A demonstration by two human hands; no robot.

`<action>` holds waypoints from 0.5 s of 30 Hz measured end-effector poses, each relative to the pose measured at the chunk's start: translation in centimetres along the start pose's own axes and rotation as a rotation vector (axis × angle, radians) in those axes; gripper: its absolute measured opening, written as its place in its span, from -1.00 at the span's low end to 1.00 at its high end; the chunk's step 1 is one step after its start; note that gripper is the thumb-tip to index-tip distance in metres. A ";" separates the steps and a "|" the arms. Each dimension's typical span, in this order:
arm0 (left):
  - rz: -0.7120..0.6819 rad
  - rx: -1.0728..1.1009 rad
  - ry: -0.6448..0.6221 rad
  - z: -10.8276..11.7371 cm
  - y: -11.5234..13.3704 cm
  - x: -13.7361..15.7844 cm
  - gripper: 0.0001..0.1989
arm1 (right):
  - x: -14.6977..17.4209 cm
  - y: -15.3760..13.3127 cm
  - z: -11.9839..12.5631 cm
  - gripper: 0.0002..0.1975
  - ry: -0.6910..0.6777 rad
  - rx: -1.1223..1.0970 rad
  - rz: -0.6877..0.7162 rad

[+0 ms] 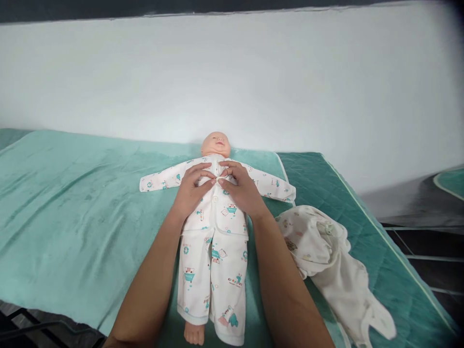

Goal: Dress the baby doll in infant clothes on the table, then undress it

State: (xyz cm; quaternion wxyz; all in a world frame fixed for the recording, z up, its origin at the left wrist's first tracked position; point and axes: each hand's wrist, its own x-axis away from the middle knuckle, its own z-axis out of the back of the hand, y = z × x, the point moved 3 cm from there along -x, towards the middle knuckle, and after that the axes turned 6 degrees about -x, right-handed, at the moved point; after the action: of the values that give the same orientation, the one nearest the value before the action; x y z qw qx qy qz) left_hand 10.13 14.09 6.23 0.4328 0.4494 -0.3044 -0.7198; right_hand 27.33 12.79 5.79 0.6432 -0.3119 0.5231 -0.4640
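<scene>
A baby doll point(216, 144) lies on its back, head toward the wall and arms stretched out sideways. It wears a white pajama top point(232, 217) with small teal and pink prints and matching pajama pants point(229, 275). One bare foot shows below a pant leg. On the doll's chest, my left hand point(194, 187) pinches the front edge of the top with thumb and fingertips. Facing it, my right hand point(242, 187) pinches the opposite edge, the fingertips of both hands nearly meeting. A button point(215, 198) shows just below them; whatever lies between the fingertips is mostly hidden.
A light green sheet point(72, 212) covers the bed, with a darker quilted teal pad point(366, 241) at the right. Crumpled white baby clothes point(337, 270) lie beside my right forearm. Behind stands a white wall point(232, 72). Metal bars point(427, 258) show beyond the right edge.
</scene>
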 end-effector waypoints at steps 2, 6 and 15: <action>0.011 0.011 0.005 -0.1 -0.1 0.0 -0.96 | 0.1 -0.2 -0.2 -0.92 0.033 0.030 0.008; 0.014 0.020 0.015 -0.2 -0.2 -0.1 -0.95 | 0.3 -0.5 -0.6 -0.96 0.075 0.086 0.036; 0.014 0.003 0.004 -0.1 0.1 -0.1 -0.93 | 0.4 -0.9 -0.8 -0.97 0.043 0.113 0.086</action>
State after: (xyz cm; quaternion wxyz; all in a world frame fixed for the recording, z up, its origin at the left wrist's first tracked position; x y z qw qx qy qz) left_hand 10.27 14.12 6.25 0.4379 0.4492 -0.3077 -0.7154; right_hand 26.36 12.11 6.25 0.6678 -0.2422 0.5227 -0.4713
